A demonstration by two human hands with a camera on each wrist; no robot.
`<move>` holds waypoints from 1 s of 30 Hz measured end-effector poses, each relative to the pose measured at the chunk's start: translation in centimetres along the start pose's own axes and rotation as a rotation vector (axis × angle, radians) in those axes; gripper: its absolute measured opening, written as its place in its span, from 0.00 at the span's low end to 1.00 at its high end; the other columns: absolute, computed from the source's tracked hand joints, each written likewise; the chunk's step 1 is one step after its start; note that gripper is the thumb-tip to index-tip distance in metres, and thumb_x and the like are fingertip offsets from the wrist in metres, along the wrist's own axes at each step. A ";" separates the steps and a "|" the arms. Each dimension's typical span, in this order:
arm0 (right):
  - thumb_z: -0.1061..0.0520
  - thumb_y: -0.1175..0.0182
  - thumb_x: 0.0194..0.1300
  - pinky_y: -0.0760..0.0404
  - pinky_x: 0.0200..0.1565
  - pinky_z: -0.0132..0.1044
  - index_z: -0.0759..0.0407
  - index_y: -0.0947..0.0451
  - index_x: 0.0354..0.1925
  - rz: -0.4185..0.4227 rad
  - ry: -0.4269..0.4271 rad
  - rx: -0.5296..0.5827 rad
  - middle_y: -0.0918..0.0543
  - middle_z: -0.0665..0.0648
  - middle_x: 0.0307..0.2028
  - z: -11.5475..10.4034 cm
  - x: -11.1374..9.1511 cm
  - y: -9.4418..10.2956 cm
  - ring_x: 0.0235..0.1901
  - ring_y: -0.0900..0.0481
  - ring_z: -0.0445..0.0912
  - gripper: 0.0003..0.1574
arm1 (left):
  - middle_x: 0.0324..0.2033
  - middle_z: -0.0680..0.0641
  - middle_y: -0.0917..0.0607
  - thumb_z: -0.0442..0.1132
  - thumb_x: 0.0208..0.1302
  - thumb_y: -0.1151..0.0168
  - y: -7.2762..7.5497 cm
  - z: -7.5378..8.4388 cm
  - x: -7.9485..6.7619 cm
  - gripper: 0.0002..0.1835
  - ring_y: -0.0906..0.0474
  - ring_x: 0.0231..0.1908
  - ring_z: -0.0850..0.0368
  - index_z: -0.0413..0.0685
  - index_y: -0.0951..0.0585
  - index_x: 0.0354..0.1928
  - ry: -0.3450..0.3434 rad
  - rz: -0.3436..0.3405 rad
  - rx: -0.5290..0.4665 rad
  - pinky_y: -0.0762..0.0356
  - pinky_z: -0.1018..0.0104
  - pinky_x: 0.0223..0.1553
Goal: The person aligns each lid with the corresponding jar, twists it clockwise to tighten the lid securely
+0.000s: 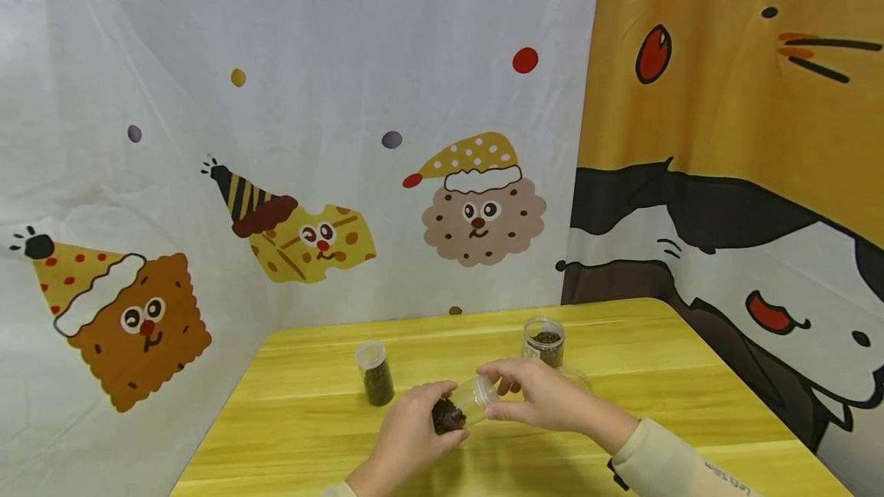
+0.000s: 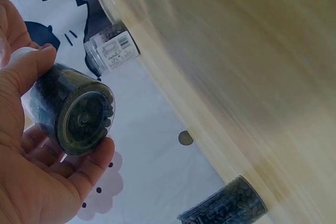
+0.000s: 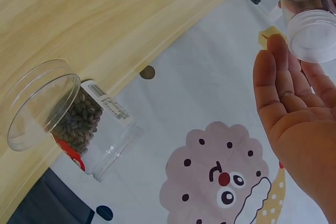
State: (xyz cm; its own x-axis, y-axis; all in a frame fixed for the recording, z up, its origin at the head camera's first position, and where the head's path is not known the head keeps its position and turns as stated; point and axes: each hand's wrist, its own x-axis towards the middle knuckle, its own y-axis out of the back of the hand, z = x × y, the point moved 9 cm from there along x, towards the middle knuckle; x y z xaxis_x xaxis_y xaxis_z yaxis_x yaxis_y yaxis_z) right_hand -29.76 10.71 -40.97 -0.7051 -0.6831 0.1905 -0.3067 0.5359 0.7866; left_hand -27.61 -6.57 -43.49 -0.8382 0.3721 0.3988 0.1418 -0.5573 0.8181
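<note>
My left hand grips a clear plastic jar around its body. The jar is tilted, its base toward the left wrist camera, with dark pieces gathered at the base end. A translucent lid covers its other end. My right hand holds that lid between the thumb and fingers; in the right wrist view the outer fingers extend beside it.
A capped clear jar of dark pieces stands at the left of the yellow wood-grain table. Behind my right hand stands an uncapped jar of brown beans, a clear round lid beside it. A cartoon-printed curtain hangs behind.
</note>
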 end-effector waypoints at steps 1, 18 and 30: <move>0.37 0.32 0.73 0.14 0.45 0.35 0.52 0.24 0.73 -0.008 -0.009 0.003 0.12 0.51 0.59 0.1 0.0 -0.1 0.48 0.12 0.42 0.38 | 0.50 0.52 0.08 0.51 0.54 0.14 -0.1 -0.1 0.0 0.32 0.12 0.47 0.56 0.50 0.14 0.60 0.004 -0.005 0.000 0.10 0.56 0.48; 0.39 0.28 0.70 0.13 0.46 0.36 0.48 0.24 0.73 -0.035 -0.025 -0.022 0.13 0.52 0.61 0.3 0.0 -0.3 0.50 0.12 0.42 0.39 | 0.51 0.49 0.08 0.51 0.55 0.15 -0.3 -0.3 -0.2 0.33 0.11 0.49 0.54 0.49 0.15 0.61 0.018 -0.027 -0.002 0.10 0.54 0.49; 0.39 0.26 0.68 0.12 0.54 0.44 0.48 0.32 0.79 -0.057 -0.050 -0.017 0.18 0.54 0.69 0.6 -0.1 -0.6 0.57 0.14 0.46 0.49 | 0.51 0.49 0.08 0.51 0.55 0.15 -0.4 -0.3 -0.2 0.33 0.11 0.49 0.54 0.48 0.15 0.61 0.011 -0.028 0.010 0.10 0.54 0.49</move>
State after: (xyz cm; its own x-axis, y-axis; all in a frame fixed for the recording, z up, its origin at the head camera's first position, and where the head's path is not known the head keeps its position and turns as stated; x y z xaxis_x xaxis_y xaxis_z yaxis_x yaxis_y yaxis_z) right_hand -29.88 10.80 -41.78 -0.7179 -0.6864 0.1162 -0.3363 0.4881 0.8054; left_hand -27.65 -6.63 -43.98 -0.8473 0.3794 0.3717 0.1237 -0.5396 0.8328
